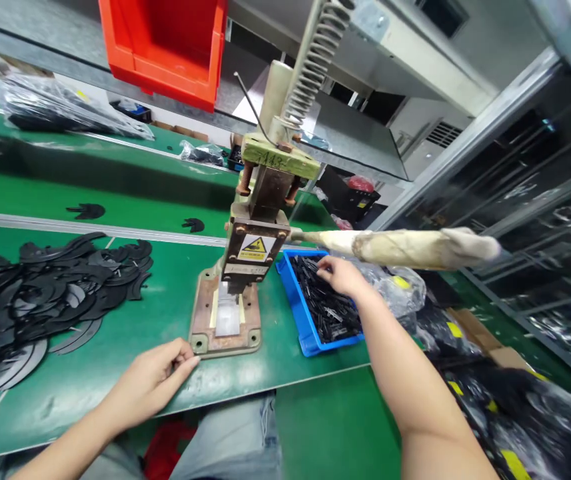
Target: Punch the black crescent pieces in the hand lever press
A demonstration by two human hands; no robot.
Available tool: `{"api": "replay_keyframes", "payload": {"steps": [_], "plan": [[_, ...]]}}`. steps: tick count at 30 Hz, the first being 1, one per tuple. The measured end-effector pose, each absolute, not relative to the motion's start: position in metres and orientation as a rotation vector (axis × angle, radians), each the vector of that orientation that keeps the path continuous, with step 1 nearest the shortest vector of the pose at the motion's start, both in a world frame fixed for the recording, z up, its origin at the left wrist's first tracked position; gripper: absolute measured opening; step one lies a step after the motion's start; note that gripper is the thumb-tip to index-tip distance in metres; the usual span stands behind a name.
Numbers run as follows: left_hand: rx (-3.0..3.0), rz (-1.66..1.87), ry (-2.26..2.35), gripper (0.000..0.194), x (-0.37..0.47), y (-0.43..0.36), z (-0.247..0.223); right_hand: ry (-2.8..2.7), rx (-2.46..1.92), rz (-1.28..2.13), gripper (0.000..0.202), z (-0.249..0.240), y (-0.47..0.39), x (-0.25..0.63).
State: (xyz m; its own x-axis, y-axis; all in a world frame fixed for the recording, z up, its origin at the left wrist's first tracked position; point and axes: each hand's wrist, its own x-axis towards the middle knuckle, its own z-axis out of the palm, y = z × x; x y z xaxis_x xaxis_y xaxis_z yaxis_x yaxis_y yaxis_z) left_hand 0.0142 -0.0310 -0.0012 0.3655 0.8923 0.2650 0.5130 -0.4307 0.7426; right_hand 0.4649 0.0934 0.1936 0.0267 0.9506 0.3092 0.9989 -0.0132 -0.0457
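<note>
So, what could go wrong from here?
The left hand is beside the press base; straying under the ram, it might get pinched. The right hand is over heaped black parts in the blue bin, so it could grab several or spill some. The lever juts out sideways and might get bumped.

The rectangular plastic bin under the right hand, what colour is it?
Blue. The rectangular plastic bin shows best in the head view.

The hands (pixel 158 377) and forearms (pixel 405 377) are bare, with faded light-blue denim jeans (pixel 238 443) worn below.
</note>
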Motion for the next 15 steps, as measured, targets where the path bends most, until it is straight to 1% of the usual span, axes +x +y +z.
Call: {"api": "replay_keyframes", "payload": {"steps": [2,5,15], "plan": [[2.087,0.902,1.199,0.030,0.014,-0.033,-0.001,-2.125,-2.052,-0.173,0.038,0.178,0.074,0.460],[2.082,0.908,1.197,0.030,0.015,-0.035,-0.001,-2.177,-2.059,-0.113,0.039,0.162,0.063,0.449],[2.086,0.947,1.221,0.035,0.018,-0.042,0.001,-2.005,-2.139,-0.163,0.038,0.146,0.074,0.413]]}}
